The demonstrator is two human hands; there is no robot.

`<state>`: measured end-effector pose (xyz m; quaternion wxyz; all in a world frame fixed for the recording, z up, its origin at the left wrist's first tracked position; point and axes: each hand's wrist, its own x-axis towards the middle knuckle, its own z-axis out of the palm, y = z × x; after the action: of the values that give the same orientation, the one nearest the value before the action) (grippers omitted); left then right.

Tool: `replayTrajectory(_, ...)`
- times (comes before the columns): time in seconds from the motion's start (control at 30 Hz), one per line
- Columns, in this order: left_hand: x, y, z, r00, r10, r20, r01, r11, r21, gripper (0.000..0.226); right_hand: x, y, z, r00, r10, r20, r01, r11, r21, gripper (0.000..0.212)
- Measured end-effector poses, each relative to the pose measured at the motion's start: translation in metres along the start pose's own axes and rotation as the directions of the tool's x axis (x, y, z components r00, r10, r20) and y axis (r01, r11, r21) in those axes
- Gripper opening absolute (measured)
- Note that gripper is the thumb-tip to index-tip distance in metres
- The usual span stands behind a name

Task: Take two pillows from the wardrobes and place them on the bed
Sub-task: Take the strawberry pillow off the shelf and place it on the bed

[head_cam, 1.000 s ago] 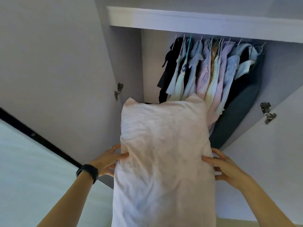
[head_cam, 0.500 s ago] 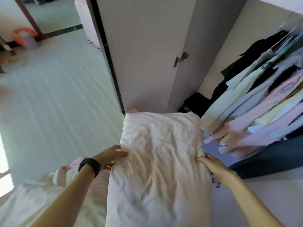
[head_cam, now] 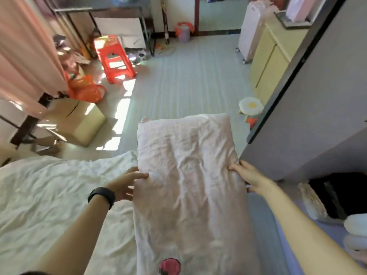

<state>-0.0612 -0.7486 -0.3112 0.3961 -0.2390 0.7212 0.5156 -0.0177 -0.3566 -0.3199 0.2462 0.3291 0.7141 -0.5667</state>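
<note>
I hold a long pale pink pillow (head_cam: 188, 187) lengthwise in front of me, with a red print near its lower end. My left hand (head_cam: 127, 182), with a black band on the wrist, presses its left edge. My right hand (head_cam: 248, 176) grips its right edge. The pillow hangs above the edge of the bed (head_cam: 49, 195), which is covered with a wrinkled white sheet and fills the lower left. The open wardrobe door (head_cam: 309, 108) stands at the right.
On the floor ahead are a red plastic stool (head_cam: 114, 58), an orange basket (head_cam: 87, 90), a cardboard box (head_cam: 79, 120) and a small egg-shaped stool (head_cam: 251, 107). A yellow cabinet (head_cam: 272, 58) and a white appliance (head_cam: 250, 30) stand at the right. Pink curtains (head_cam: 25, 52) hang at the left.
My view has swung left from the wardrobe and its hanging clothes to the room and bed. Both hands have kept hold of the pillow, which now hangs over the bed's edge.
</note>
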Motion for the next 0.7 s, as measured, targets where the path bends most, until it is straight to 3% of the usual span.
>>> replayTrajectory(0.13, 0.011, 0.012, -0.042, 0.994, 0.051, -0.099, -0.067, 0.985, -0.157, 0.05, 0.025, -0.079, 0.023, 0.985, -0.137, 0.109, 0.139, 0.99, -0.014, 0.025)
replayTrajectory(0.3, 0.037, 0.071, -0.077, 0.953, 0.163, -0.255, -0.231, 0.936, -0.265, 0.071, 0.057, -0.173, 0.039, 0.941, -0.308, 0.144, 0.314, 0.949, -0.022, 0.036)
replayTrajectory(0.47, 0.052, 0.143, -0.12, 0.885, 0.269, -0.38, -0.403, 0.851, -0.336, 0.074, 0.088, -0.278, 0.049, 0.886, -0.438, 0.15, 0.446, 0.895, -0.022, 0.046)
replayTrajectory(0.7, 0.052, 0.226, -0.206, 0.77, 0.296, -0.565, -0.546, 0.765, -0.342, 0.072, 0.128, -0.423, 0.105, 0.785, -0.581, 0.216, 0.598, 0.801, -0.02, 0.05)
